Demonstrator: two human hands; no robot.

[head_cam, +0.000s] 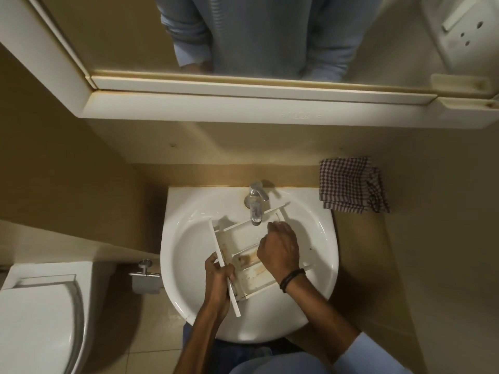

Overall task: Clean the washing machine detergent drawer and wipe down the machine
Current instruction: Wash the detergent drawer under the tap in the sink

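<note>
Over sink [183,238] | step: likely scrubbing detergent drawer [243,236] | left hand [218,276] fingers gripping its front panel | right hand [279,247] fingers curled inside, contents can't tell | next: probably rinse under tap [255,201]

White, brown-stained detergent drawer [243,238] lies tilted in the sink basin [321,238], compartments up.

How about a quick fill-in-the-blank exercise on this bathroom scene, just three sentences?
1. The detergent drawer lies in the ____, below the faucet.
2. The left hand grips the drawer's front panel; the black wristband is on the ____ wrist.
3. The toilet stands on the person's ____ side.

Missing words: sink; right; left.
</note>
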